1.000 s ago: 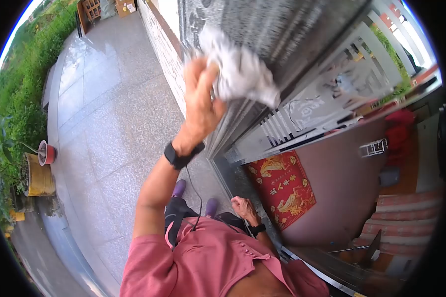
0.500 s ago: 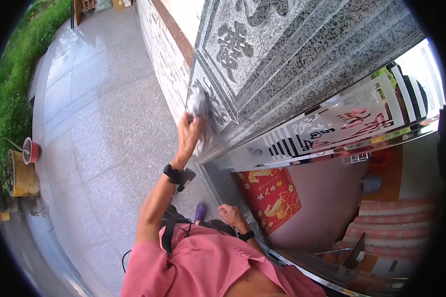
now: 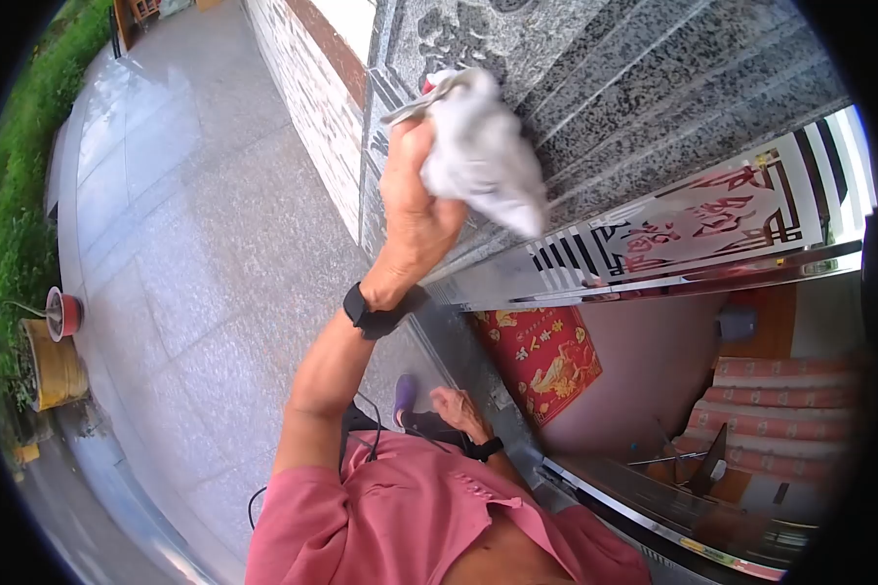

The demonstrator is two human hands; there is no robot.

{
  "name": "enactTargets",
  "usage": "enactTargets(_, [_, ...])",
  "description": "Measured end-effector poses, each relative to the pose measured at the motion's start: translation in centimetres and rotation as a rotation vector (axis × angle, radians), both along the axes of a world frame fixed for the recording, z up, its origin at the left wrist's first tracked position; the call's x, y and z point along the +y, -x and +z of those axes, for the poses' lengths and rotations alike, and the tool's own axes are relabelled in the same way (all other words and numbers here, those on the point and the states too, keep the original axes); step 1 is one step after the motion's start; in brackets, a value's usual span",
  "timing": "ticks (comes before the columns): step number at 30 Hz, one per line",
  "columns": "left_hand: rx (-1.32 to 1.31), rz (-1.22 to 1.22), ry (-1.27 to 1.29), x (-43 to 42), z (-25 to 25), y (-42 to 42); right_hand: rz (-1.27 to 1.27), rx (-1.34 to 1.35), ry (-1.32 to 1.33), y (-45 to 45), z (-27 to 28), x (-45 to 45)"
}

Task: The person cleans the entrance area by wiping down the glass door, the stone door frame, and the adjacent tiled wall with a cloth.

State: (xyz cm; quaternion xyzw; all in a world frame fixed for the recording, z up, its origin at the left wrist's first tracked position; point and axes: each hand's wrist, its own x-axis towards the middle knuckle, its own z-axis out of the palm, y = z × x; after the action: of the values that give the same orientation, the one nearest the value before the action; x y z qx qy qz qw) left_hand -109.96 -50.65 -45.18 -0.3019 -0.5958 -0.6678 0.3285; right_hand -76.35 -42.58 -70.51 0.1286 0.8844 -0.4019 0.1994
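The left hand (image 3: 415,205) has a firm hold on a white cloth (image 3: 483,146), its fingers closed around the bunched fabric and the thumb on the side towards the doorway; the loose end hangs out past the hand. In the head view, the only one there is, the cloth lies in front of a grey stone pillar (image 3: 644,97) with carved signs and long grooves, and covers part of the carving. Whether it presses on the stone or hovers just off it cannot be told, since its edges are blurred. A bit of red shows at its upper edge, too small to make out.

The right hand (image 3: 461,409) hangs low near the person's thigh, fingers loosely curled, well apart from the cloth; whether it holds anything cannot be told. A purple shoe (image 3: 405,392) shows just beside it on the paved floor (image 3: 195,224). To the right of the pillar's foot, a red mat (image 3: 551,366) with gold figures lies in the doorway, and a white brick wall (image 3: 307,88) runs along the pillar's other side.

The step in hand looks like wiping the carved face of the stone. The next move would call for flat, even pressure, with the cloth worked into the cuts and along the grooves, and the loose end gathered in so that it does not drag or catch on an edge.
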Motion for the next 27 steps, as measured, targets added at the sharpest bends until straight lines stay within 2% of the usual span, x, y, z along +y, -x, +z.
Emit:
enactTargets(3, [-0.4, -0.278, -0.194, -1.0, -2.6, -1.1, 0.013, -0.012, -0.015, -0.1, -0.2, -0.2])
enactTargets(6, [-0.37, -0.14, 0.085, -2.6, -5.0, -1.3, 0.005, -0.068, -0.014, 0.0, -0.3, -0.3])
enactTargets(7, [-0.416, -0.104, 0.166, -3.2, -7.3, -1.1, 0.0, -0.087, -0.015, 0.5, -0.2, -0.3])
enactTargets(10, [-0.68, -0.147, 0.169, -4.4, -15.1, -0.7, 0.0, 0.019, -0.013, 0.9, -0.9, 0.0])
enactTargets(13, [-0.771, -0.15, 0.075, -6.5, -15.7, 1.0, -0.017, 0.063, -0.006, 1.3, -0.7, 0.0])
enactTargets(16, [-0.561, -0.092, 0.172, -7.5, -7.1, 4.3, -0.023, 0.028, 0.01, 1.9, -0.2, 0.0])
enactTargets(18, [-0.173, -0.086, 0.003, -6.4, 2.0, 6.4, -0.014, 0.008, 0.004, 1.9, -0.3, -0.3])
enactTargets(19, [-0.185, -0.037, 0.026, -6.2, 5.7, 6.9, -0.004, 0.003, -0.007, 2.1, -0.3, -0.3])
enactTargets(20, [0.013, 0.05, 0.058, -5.5, 6.9, 9.6, 0.005, -0.004, -0.019, 2.2, -0.3, -0.4])
enactTargets(21, [-0.011, 0.016, 0.089, -4.8, 8.5, 10.2, -0.003, 0.024, -0.014, 2.0, -0.6, -0.5])
enactTargets(22, [0.081, 0.077, 0.031, -3.3, 9.1, 10.3, -0.012, 0.053, -0.009, 1.9, -1.1, -0.5])
enactTargets(23, [0.135, 0.122, 0.032, -2.6, 8.8, 10.5, -0.022, 0.084, -0.003, 2.2, -0.7, -0.8])
enactTargets(24, [0.188, 0.168, 0.032, -2.0, 8.5, 10.7, -0.026, 0.002, -0.01, 2.5, -0.2, -0.8])
enactTargets(26, [0.22, 0.22, 0.147, -2.1, 5.7, 11.1, -0.039, -0.157, -0.024, 3.1, 0.9, -1.0])
enactTargets(27, [0.174, 0.19, 0.18, -2.1, 3.8, 10.7, -0.037, -0.155, -0.024, 2.7, 0.6, -1.1])
